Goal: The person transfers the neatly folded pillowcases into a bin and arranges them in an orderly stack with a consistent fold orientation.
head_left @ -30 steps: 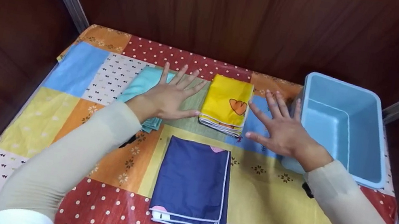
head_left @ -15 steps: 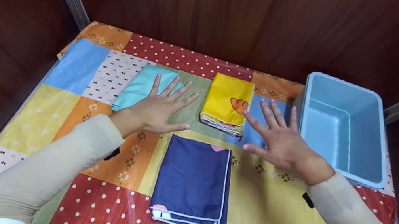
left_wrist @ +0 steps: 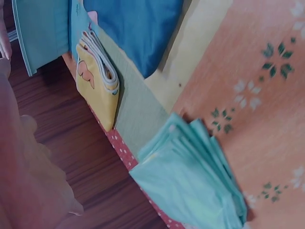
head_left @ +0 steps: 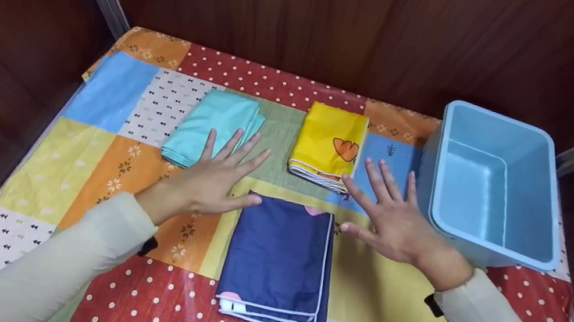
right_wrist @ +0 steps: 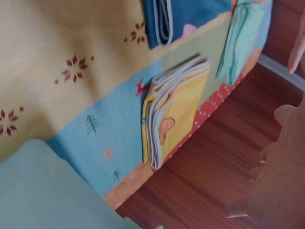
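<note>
Both hands hover over the table with fingers spread, palms down, holding nothing. My left hand (head_left: 212, 183) is above the area between the folded teal cloth (head_left: 212, 118) and the folded navy cloth (head_left: 276, 253), its thumb tip over the navy cloth's upper left corner in the head view. My right hand (head_left: 400, 222) is right of the navy cloth, its fingertips near the lower right of the folded yellow cloth (head_left: 323, 138), which has an orange print. In the wrist views, gaps show between the left hand (left_wrist: 33, 171) or right hand (right_wrist: 281, 176) and the cloths.
A light blue plastic bin (head_left: 530, 186) stands at the back right, its inside bare. Patchwork-print cloth (head_left: 393, 298) covers the table. Dark wooden panels (head_left: 290, 8) rise behind and at both sides.
Both hands have drawn back toward the person, the left also moving leftward, which uncovers more of the teal cloth. The folded cloths and the bin stay in place.
</note>
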{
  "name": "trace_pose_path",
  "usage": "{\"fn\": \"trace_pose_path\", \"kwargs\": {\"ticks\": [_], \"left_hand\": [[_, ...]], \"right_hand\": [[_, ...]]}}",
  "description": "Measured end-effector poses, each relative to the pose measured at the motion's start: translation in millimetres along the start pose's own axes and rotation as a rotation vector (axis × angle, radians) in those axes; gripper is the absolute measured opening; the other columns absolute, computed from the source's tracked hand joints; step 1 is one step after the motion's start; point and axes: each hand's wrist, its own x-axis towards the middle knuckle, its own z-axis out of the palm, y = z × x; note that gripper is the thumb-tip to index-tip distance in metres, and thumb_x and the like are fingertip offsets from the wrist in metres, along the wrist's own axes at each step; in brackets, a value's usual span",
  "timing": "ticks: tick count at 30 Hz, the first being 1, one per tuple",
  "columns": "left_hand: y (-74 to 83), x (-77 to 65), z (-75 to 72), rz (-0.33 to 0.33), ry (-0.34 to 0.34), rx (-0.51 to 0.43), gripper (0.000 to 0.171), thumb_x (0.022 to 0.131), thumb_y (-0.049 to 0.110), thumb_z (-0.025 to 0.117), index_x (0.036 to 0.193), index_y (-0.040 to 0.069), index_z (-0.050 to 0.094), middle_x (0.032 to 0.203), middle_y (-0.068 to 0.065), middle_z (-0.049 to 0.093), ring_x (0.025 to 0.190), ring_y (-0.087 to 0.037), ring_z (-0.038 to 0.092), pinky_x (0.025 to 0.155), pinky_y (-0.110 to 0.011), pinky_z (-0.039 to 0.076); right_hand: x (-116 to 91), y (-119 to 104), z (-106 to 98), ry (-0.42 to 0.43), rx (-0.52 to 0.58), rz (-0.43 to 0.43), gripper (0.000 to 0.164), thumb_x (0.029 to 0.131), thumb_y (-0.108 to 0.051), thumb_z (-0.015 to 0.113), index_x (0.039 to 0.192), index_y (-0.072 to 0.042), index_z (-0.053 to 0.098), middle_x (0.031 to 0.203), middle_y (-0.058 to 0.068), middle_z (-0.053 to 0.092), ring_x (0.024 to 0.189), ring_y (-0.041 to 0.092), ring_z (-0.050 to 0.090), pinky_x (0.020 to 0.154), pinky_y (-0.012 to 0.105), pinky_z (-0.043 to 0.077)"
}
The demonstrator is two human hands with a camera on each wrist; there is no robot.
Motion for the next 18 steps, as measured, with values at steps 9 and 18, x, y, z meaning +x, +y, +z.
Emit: {"fn": "trace_pose_path", "kwargs": {"ticks": [9,18], "left_hand": [[2.1,-26.4,28.2,-0.031,0.001,-0.077,0.089,0.098,0.074,0.034,0.165,0.024,0.004,0.17,-0.005,-0.014,0.153,-0.033,-0.018,0.115,-0.065,-0.018],[5.1,-39.5,54.8,-0.051,0.013,-0.165,0.086,0.099,0.064,0.046,0.165,0.018,0.012,0.171,-0.012,-0.006,0.155,-0.04,-0.007,0.116,-0.069,-0.009]], "right_hand": [[-11,-4,23,0.042,0.056,-0.018,0.08,0.099,-0.064,0.047,0.164,-0.027,0.018,0.171,0.015,-0.005,0.155,0.039,-0.01,0.114,0.07,-0.016],[-17,-12,48,0.069,0.113,-0.034,0.079,0.101,-0.058,0.051,0.164,-0.024,0.02,0.17,0.017,-0.003,0.155,0.041,-0.004,0.115,0.073,-0.006]]}}
